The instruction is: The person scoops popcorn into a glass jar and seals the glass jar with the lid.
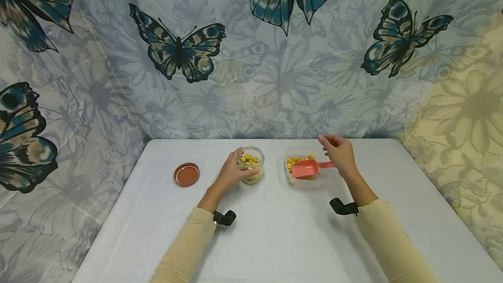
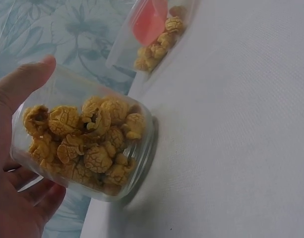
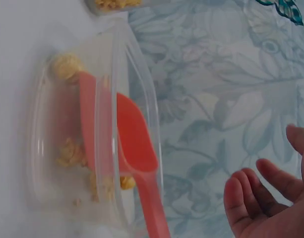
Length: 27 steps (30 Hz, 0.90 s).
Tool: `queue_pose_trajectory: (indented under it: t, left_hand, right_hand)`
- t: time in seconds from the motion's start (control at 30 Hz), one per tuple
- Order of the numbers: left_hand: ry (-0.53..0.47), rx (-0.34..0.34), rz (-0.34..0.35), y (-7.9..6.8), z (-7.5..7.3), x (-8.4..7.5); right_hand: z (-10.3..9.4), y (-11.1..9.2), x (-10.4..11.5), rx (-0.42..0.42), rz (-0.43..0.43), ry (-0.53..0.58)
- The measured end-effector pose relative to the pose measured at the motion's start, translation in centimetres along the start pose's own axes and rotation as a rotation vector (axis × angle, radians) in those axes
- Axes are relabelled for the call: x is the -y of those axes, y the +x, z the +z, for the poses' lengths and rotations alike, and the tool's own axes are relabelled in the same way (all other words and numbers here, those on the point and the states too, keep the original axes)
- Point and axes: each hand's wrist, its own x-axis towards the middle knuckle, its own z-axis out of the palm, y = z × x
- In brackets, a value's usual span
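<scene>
My left hand (image 1: 231, 173) grips a clear glass jar (image 1: 252, 177) standing on the table. Caramel-coloured popcorn (image 2: 87, 144) fills much of the jar, as the left wrist view shows, with thumb and fingers round its upper part. A red scoop (image 1: 305, 168) lies in a clear plastic container (image 3: 37, 148), its bowl inside and its handle sticking out over the rim. Some popcorn pieces (image 3: 70, 152) lie in that container around the scoop. Beside the handle, my right hand (image 1: 340, 154) hovers with loosely bent fingers, holding nothing; a gap to the scoop shows in the right wrist view.
A round reddish-brown lid (image 1: 186, 174) lies on the white table (image 1: 259, 243), left of the jar. Behind the table's far edge hangs a butterfly-print cloth (image 1: 283, 77). Each wrist wears a dark camera mount (image 1: 343, 207).
</scene>
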Motion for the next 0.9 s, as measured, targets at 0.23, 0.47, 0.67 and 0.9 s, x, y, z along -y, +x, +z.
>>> queue_pose_trajectory:
  t: [0.23, 0.47, 0.67, 0.9]
  left_hand:
    - [-0.052, 0.013, -0.004, 0.1, -0.4, 0.3]
    - [-0.156, 0.010, 0.035, 0.0, -0.3, 0.9]
    - [-0.188, 0.012, 0.065, -0.3, -0.5, 1.2]
    - [-0.234, 0.013, 0.055, -0.3, -0.5, 1.3]
  right_hand:
    - [2.0, 1.1, 0.9, 0.156, -0.063, 0.005]
    - [3.9, 1.5, 1.1, 0.286, -0.100, -0.002]
    - [5.7, 1.1, 1.2, 0.358, -0.133, -0.013]
    - [7.9, 0.0, 1.5, 0.411, -0.141, 0.036]
